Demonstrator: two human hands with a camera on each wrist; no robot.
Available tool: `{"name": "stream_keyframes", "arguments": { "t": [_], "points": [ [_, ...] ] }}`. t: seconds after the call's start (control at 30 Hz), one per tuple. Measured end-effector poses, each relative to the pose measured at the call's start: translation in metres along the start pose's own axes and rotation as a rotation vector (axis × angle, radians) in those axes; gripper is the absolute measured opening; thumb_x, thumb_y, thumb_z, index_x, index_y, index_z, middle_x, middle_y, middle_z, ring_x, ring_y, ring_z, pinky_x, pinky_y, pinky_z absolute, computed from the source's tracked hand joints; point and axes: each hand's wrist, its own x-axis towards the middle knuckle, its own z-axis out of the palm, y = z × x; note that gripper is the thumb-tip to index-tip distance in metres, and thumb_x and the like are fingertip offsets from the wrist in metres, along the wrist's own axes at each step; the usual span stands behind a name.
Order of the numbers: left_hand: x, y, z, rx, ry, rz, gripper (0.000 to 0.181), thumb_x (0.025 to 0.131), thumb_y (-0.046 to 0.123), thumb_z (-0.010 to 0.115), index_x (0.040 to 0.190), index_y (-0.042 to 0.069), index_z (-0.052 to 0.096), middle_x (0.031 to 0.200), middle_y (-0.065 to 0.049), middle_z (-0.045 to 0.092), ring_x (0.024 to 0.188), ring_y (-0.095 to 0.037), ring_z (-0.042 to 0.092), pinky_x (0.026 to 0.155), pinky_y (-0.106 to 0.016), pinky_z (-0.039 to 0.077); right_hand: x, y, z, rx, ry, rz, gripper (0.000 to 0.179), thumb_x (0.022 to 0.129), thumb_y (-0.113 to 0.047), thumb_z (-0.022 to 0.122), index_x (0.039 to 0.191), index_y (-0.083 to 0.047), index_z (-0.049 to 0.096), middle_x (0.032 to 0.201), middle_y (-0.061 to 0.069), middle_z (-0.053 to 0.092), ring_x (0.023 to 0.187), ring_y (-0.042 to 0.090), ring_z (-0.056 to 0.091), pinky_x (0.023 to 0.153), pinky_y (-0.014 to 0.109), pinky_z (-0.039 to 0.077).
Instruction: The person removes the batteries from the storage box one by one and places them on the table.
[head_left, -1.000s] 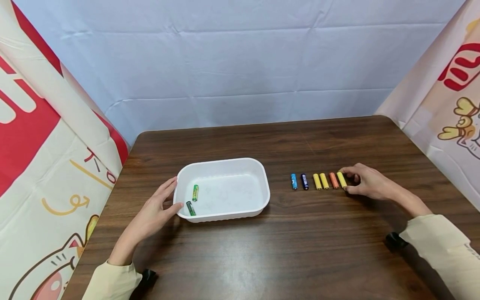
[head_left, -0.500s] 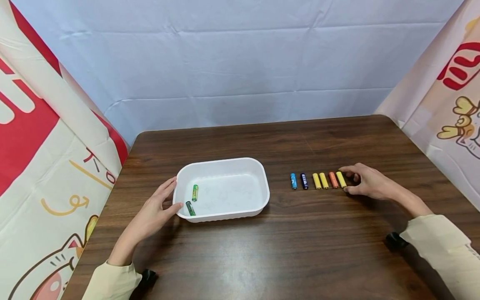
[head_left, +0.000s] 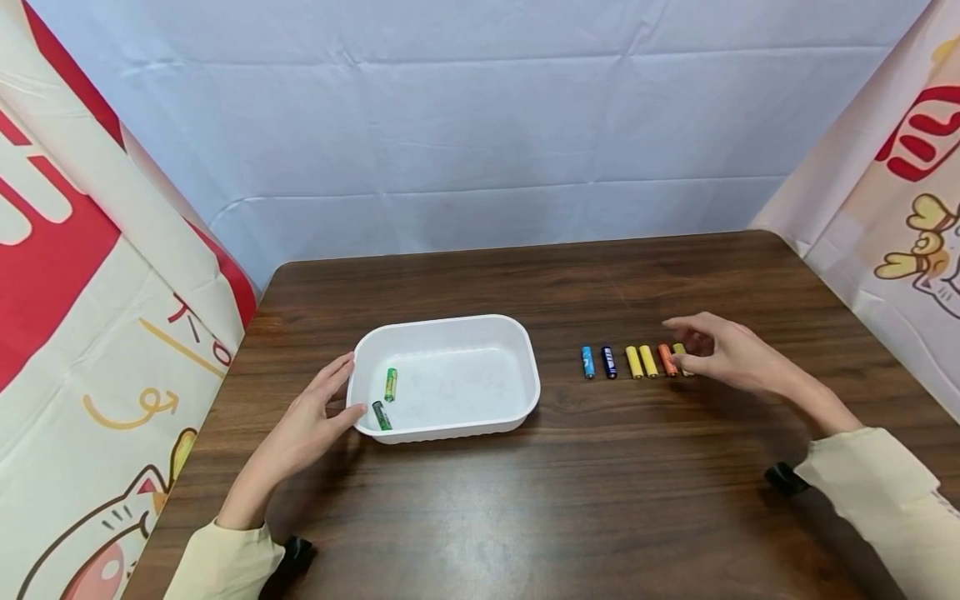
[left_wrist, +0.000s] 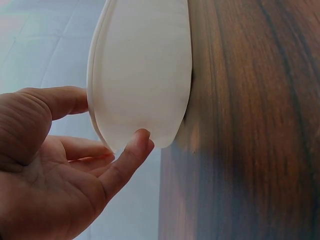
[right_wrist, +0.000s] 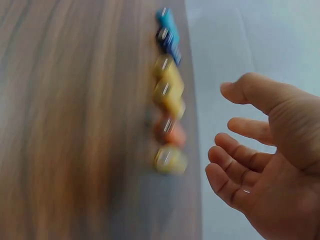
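My left hand [head_left: 300, 433] rests on the left end of a white plastic tray [head_left: 450, 433], thumb and fingers relaxed against its rim and wall. Two green batteries, a bright one [head_left: 391, 385] and a dark one [head_left: 382, 416], lie inside at the left. With nothing in its fingers, my right hand [head_left: 738, 354] hovers over the right end of a battery row. That row runs from light blue [head_left: 588, 362] and dark blue [head_left: 609, 363] through two yellow batteries [head_left: 634, 363] and an orange one [head_left: 666, 358] to a yellow end battery [right_wrist: 169, 159], partly hidden by the hand in the head view.
The dark wood-grain table [head_left: 480, 517] ends at a pale cloth backdrop [head_left: 480, 142]. Printed cloths hang at the left [head_left: 82, 333] and right [head_left: 900, 225]. A gap of bare table separates the tray from the battery row.
My right hand has let go of the yellow end battery, lifted and shifted a little left over the row. The battery stays on the table. My left hand and the tray have not moved.
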Motion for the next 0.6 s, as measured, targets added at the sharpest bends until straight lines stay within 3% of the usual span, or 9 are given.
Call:
{"name": "stream_keyframes", "arguments": {
  "t": [0.17, 0.3, 0.6],
  "points": [
    [0.0, 0.0, 0.0, -0.004, -0.002, 0.001, 0.068, 0.1, 0.013, 0.069, 0.158, -0.002, 0.036, 0.164, -0.019, 0.029, 0.122, -0.039, 0.06, 0.096, -0.053, 0.056, 0.017, -0.04, 0.0, 0.052, 0.059, -0.114, 0.047, 0.091, -0.007, 0.078, 0.136, -0.007, 0.064, 0.114, 0.008, 0.066, 0.085, 0.013, 0.059, 0.068, 0.026, 0.051],
    [0.001, 0.0, 0.0, -0.002, -0.006, -0.002, 0.069, 0.1, 0.014, 0.069, 0.158, -0.002, 0.035, 0.164, -0.019, 0.029, 0.122, -0.039, 0.06, 0.096, -0.053, 0.056, 0.036, -0.074, 0.004, 0.093, 0.062, -0.189, 0.044, 0.091, -0.009, 0.079, 0.133, -0.009, 0.066, 0.116, 0.003, 0.067, 0.091, 0.008, 0.061, 0.072, 0.029, 0.056],
    [0.001, -0.003, 0.001, 0.017, -0.011, -0.017, 0.071, 0.1, 0.014, 0.069, 0.159, -0.001, 0.033, 0.165, -0.02, 0.027, 0.123, -0.041, 0.059, 0.098, -0.056, 0.054, 0.083, -0.132, 0.029, 0.213, 0.0, -0.288, 0.039, 0.092, -0.011, 0.08, 0.129, -0.006, 0.069, 0.112, 0.001, 0.067, 0.097, 0.019, 0.064, 0.079, 0.04, 0.059]
  ]
}}
